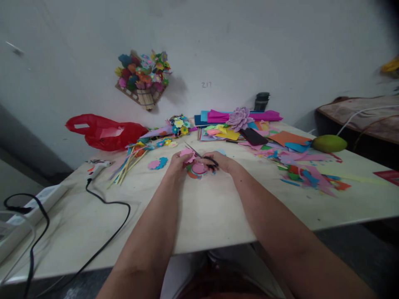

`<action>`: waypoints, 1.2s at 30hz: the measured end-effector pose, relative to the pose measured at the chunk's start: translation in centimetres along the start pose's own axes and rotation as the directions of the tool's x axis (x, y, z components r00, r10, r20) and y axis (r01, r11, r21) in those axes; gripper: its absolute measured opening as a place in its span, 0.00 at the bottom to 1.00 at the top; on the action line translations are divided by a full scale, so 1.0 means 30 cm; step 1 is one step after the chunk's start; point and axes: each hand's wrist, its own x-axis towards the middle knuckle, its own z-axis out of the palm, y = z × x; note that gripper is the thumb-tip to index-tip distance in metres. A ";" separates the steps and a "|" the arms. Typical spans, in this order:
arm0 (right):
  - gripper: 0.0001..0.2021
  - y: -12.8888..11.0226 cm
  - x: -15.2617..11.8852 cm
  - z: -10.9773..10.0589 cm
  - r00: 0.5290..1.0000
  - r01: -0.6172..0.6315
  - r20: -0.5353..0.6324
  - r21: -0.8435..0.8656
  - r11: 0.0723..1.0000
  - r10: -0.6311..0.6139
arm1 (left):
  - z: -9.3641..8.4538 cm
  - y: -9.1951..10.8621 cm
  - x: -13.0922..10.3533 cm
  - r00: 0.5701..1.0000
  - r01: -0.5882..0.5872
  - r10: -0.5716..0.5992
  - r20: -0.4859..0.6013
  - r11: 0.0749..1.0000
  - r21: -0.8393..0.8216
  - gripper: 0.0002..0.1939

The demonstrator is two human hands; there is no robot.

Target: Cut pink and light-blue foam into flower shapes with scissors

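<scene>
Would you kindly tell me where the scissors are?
Mid-picture in the head view, the scissors are in the right hand, beside the pink flower in the left hand.

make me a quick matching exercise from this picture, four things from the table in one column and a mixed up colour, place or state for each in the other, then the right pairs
Things
1. scissors
2. plastic bag
3. glue gun
4. oval fruit

Colours, places, states
A. green, toward the right side of the table
B. white, with a black cord running from it
C. held in the right hand
D. red, at the back left near the wall

Right pairs
1-C, 2-D, 3-B, 4-A
</scene>
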 end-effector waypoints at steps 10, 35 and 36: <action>0.14 0.017 0.010 -0.001 1.000 0.002 -0.009 -0.008 1.000 -0.002 | 0.002 -0.002 0.003 1.000 -0.009 0.009 -0.022 1.000 0.002 0.15; 0.15 0.026 0.019 0.004 1.000 0.007 -0.006 -0.005 1.000 -0.007 | -0.002 -0.005 0.005 1.000 -0.017 0.017 -0.025 1.000 0.001 0.15; 0.15 0.028 0.020 0.003 1.000 0.008 -0.004 -0.002 1.000 -0.008 | -0.001 -0.004 0.004 1.000 -0.017 0.017 -0.025 1.000 -0.003 0.15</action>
